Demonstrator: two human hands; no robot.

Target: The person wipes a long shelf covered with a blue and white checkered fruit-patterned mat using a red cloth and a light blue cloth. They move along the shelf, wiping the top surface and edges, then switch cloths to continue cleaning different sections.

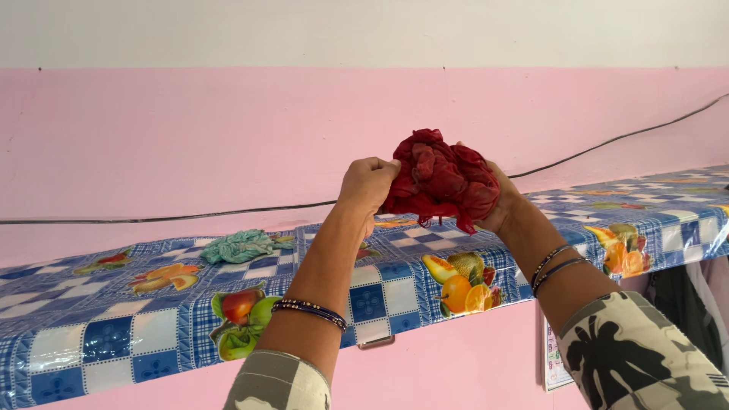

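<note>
Both hands raised above shelf (152,319); left hand (368,182) and right hand (497,201) clench bunched red cloth (440,178) between them; no clear long axis.

Crumpled matt red cloth (443,181); glossy, smooth plastic shelf cover (380,292).

Deep red cloth (442,181), bunched. Shelf (106,334) cover in blue-and-white checks with fruit prints in orange, red and green. Teal cloth (239,246) on the shelf. Pink wall (190,137), white band above. Black cable (228,212). Sleeves (638,357) in beige camouflage with black patches. Dark beaded bangles (310,310).
</note>
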